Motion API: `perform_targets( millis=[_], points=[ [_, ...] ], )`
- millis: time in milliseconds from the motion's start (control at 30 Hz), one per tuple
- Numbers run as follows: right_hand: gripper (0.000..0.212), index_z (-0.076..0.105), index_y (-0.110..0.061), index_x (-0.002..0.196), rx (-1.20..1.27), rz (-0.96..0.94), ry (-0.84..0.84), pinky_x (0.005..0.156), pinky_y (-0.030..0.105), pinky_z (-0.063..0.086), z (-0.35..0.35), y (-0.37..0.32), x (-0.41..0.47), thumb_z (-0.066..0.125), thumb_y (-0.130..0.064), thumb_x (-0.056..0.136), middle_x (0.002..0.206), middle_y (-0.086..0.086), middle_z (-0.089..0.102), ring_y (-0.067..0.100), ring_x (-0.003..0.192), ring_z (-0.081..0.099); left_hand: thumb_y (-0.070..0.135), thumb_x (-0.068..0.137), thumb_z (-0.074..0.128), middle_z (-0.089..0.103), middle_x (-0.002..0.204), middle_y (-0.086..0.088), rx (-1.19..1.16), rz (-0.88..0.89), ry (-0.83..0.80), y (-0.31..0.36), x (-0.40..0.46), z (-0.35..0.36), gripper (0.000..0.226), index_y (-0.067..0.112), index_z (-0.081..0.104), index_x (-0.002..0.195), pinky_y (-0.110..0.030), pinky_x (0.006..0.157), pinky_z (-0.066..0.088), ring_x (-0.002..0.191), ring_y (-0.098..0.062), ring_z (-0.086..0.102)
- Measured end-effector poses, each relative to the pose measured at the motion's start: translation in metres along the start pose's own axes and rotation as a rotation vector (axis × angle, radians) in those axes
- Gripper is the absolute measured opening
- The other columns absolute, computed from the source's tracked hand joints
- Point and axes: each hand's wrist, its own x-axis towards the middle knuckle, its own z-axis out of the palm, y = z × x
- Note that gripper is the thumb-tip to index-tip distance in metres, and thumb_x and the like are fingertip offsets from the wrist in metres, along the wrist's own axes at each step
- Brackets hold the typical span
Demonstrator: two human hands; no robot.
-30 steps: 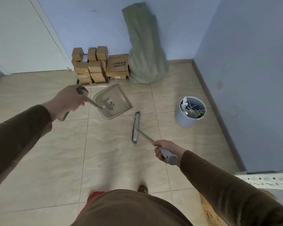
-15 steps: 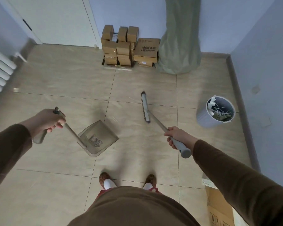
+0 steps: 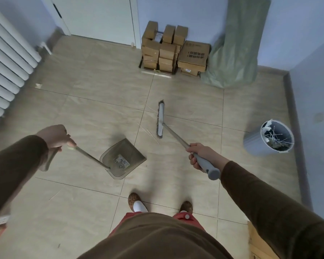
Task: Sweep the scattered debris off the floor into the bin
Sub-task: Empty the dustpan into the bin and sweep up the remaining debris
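My left hand (image 3: 55,137) grips the long handle of a translucent grey dustpan (image 3: 123,158), whose pan rests on the floor tiles in front of my feet. My right hand (image 3: 200,155) grips the grey handle of a broom (image 3: 160,119); its head stands on the floor ahead of the pan and a little to its right. A few thin pale sticks of debris (image 3: 148,130) lie on the tiles between pan and broom head. A grey round bin (image 3: 268,140) with white sticks and scraps inside stands at the right near the wall.
Stacked cardboard boxes (image 3: 173,50) and a green sack (image 3: 236,53) sit against the far wall. A white radiator (image 3: 6,66) lines the left wall, a white door (image 3: 99,17) is behind it. Another carton (image 3: 260,243) lies at the lower right. One more thin stick (image 3: 55,195) lies lower left.
The view has swung left and back from the far wall. The dustpan has come down from in front of the boxes to the floor near my feet. The broom stays in my right hand.
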Motion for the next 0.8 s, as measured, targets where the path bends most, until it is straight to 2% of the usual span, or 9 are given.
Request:
perform_targets(
  millis=[67, 167, 300, 367, 467, 567, 700, 800],
  points=[
    [0.026, 0.049, -0.019, 0.119, 0.042, 0.01, -0.037, 0.036, 0.018, 0.041, 0.028, -0.004, 0.004, 0.058, -0.012, 0.095, 0.07, 0.008, 0.051, 0.011, 0.046, 0.045, 0.025, 0.061, 0.089, 0.067, 0.086, -0.012, 0.151, 0.008, -0.024, -0.012, 0.005, -0.005, 0.059, 0.01, 0.052, 0.105, -0.038, 0.071, 0.058, 0.075, -0.03, 0.067],
    [0.024, 0.049, -0.019, 0.115, 0.102, 0.013, -0.105, 0.035, 0.019, 0.041, 0.07, -0.007, 0.016, 0.059, -0.011, 0.094, 0.068, 0.006, 0.051, 0.01, 0.046, 0.045, 0.026, 0.068, 0.085, 0.067, 0.092, -0.008, 0.38, 0.041, -0.117, -0.017, 0.003, -0.008, 0.051, 0.009, 0.058, 0.107, -0.03, 0.066, 0.052, 0.082, -0.025, 0.064],
    [0.02, 0.047, -0.019, 0.108, 0.192, 0.031, -0.213, 0.035, 0.018, 0.041, 0.124, -0.015, 0.044, 0.055, -0.007, 0.095, 0.067, 0.005, 0.049, 0.009, 0.044, 0.046, 0.028, 0.08, 0.074, 0.069, 0.113, -0.004, 0.614, 0.038, -0.197, -0.02, 0.004, -0.001, 0.047, 0.011, 0.062, 0.123, -0.023, 0.063, 0.046, 0.088, -0.019, 0.063],
    [0.012, 0.046, -0.015, 0.102, 0.239, 0.075, -0.284, 0.036, 0.018, 0.044, 0.146, -0.025, 0.064, 0.052, -0.007, 0.096, 0.069, 0.005, 0.05, 0.009, 0.043, 0.048, 0.035, 0.081, 0.073, 0.067, 0.113, 0.002, 0.65, 0.031, -0.172, -0.02, 0.009, 0.002, 0.052, 0.017, 0.058, 0.127, -0.025, 0.073, 0.05, 0.093, -0.018, 0.063],
    [0.005, 0.045, -0.01, 0.098, 0.341, 0.154, -0.324, 0.039, 0.018, 0.05, 0.165, -0.046, 0.105, 0.049, -0.01, 0.098, 0.083, 0.01, 0.053, 0.01, 0.042, 0.051, 0.051, 0.077, 0.071, 0.065, 0.121, 0.006, 0.628, 0.07, -0.068, -0.014, 0.018, 0.011, 0.065, 0.027, 0.051, 0.135, -0.032, 0.088, 0.052, 0.107, -0.018, 0.062],
    [0.014, 0.043, -0.006, 0.11, 0.327, 0.147, -0.289, 0.038, 0.018, 0.05, 0.161, -0.061, 0.143, 0.047, -0.011, 0.098, 0.088, 0.009, 0.052, 0.009, 0.039, 0.051, 0.056, 0.082, 0.066, 0.062, 0.13, 0.007, 0.542, 0.116, -0.019, 0.009, 0.027, 0.025, 0.067, 0.032, 0.046, 0.141, -0.032, 0.09, 0.049, 0.118, -0.018, 0.059],
    [0.012, 0.048, -0.002, 0.107, 0.335, 0.203, -0.231, 0.038, 0.018, 0.05, 0.107, -0.076, 0.162, 0.049, -0.01, 0.098, 0.082, 0.01, 0.053, 0.009, 0.037, 0.052, 0.055, 0.088, 0.059, 0.061, 0.129, 0.006, 0.425, 0.19, 0.033, 0.052, 0.035, 0.05, 0.055, 0.032, 0.05, 0.138, -0.034, 0.089, 0.05, 0.117, -0.019, 0.059],
    [0.011, 0.05, -0.003, 0.094, 0.324, 0.245, -0.143, 0.035, 0.014, 0.045, 0.039, -0.091, 0.152, 0.047, -0.011, 0.1, 0.076, 0.008, 0.053, 0.007, 0.035, 0.049, 0.051, 0.089, 0.057, 0.063, 0.126, 0.004, 0.334, 0.216, -0.051, 0.088, 0.037, 0.073, 0.049, 0.031, 0.053, 0.134, -0.033, 0.087, 0.049, 0.113, -0.019, 0.06]
  ],
)
